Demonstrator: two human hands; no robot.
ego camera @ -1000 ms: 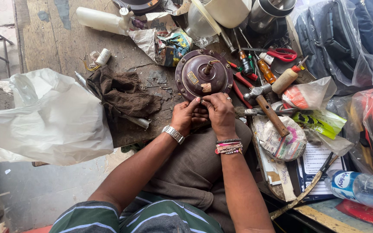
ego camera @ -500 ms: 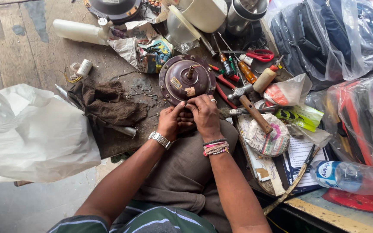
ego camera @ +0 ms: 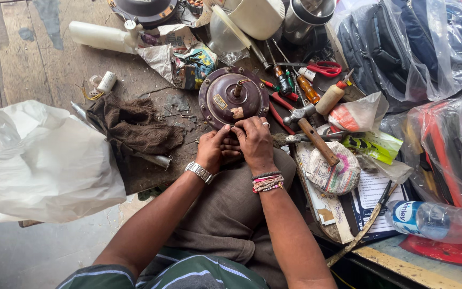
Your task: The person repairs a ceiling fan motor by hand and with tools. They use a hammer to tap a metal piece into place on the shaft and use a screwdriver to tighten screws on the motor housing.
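Your two hands meet at the near rim of the motor, over your lap at the bench edge. Your left hand (ego camera: 213, 149), watch on the wrist, is curled with its fingertips against the rim. Your right hand (ego camera: 255, 140), beads on the wrist and a ring on one finger, lies beside it, fingers bent onto the same spot; the two hands touch. Both pinch at something small there, but what it is cannot be told.

The motor (ego camera: 232, 101) is a round, dark maroon housing lying flat on the bench (ego camera: 54, 69). Its stub shaft stands at the centre, pointing up toward you and leaning slightly away, so its axis runs nearly straight at the camera.

Left of it lies a brown rag (ego camera: 135, 127), and nearer you a white bag (ego camera: 38, 166) hangs over the edge. Right of your hands a hammer (ego camera: 311, 131) lies with its handle slanting toward you. Beyond it are pliers, screwdrivers and red scissors (ego camera: 324, 68).
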